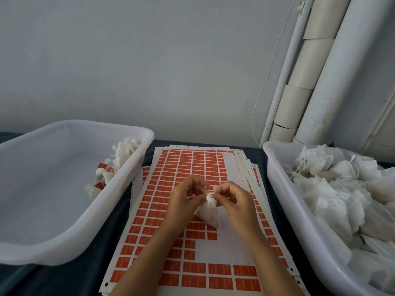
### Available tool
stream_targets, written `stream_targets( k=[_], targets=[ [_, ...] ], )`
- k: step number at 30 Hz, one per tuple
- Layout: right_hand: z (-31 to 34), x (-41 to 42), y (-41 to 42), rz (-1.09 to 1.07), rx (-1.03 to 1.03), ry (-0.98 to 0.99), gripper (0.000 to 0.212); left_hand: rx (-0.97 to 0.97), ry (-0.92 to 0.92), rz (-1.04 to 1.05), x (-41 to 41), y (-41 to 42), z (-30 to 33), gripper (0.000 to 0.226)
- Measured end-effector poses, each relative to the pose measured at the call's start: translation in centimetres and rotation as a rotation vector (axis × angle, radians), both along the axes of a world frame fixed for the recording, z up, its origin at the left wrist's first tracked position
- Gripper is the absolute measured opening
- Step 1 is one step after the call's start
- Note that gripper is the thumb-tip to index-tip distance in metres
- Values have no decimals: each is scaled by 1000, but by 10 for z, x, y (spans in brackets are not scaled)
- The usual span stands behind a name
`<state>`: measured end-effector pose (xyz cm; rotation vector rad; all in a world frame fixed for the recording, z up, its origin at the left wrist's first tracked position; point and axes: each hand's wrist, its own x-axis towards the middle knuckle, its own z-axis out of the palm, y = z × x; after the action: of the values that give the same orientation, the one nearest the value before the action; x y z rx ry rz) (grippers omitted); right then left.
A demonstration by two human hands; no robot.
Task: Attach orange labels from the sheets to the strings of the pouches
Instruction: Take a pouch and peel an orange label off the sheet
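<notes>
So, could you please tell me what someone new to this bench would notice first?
Probably the stack of sheets in the middle, gridded with orange labels and showing bare white patches where some have been peeled off. Above it the left hand and right hand pinch a small white pouch. The right tub is heaped with white pouches, while the left tub holds only a few at its far corner.

Orange rectangular paper labels point(193, 162) grid the white sheets point(229, 167); white gauzy pouches point(333, 189) fill a translucent white plastic tub point(275, 165) on dark cloth point(119, 212).
</notes>
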<state>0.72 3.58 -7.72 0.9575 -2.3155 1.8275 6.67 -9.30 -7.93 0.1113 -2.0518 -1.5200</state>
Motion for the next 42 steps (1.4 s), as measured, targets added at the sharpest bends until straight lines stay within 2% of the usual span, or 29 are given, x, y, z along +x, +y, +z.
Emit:
stream_targets(
  k=[5,9,12,15,20,23,27,33,37,42],
  targets=[
    [2,2,-1,-89,-144,-101,10,-25,-40,-163,3,4,-3,17],
    [1,5,-3,-123,-153,-71,11,-36,-77,-334,6,12,-7,32],
    [2,6,-3,-102,-147,3,14,-78,-30,-247,3,13,-4,19],
    [3,4,0,-85,-49,174,20,-51,-7,-166,3,9,-1,4],
    [0,0,5,-50,261,398,7,-64,-38,-60,3,9,-1,5],
    [-1,-3,6,-66,396,493,12,-124,-61,-26,1,7,-3,6],
    [1,-4,5,-128,487,509,16,-200,-59,22,-1,6,-5,10],
    [6,0,4,-358,436,437,30,-226,-79,97,-1,6,-3,17],
    [5,-2,2,-444,425,393,28,-234,-122,72,0,5,-2,18],
    [5,-7,5,-445,420,347,25,-173,-176,44,0,1,-2,19]
  ],
)
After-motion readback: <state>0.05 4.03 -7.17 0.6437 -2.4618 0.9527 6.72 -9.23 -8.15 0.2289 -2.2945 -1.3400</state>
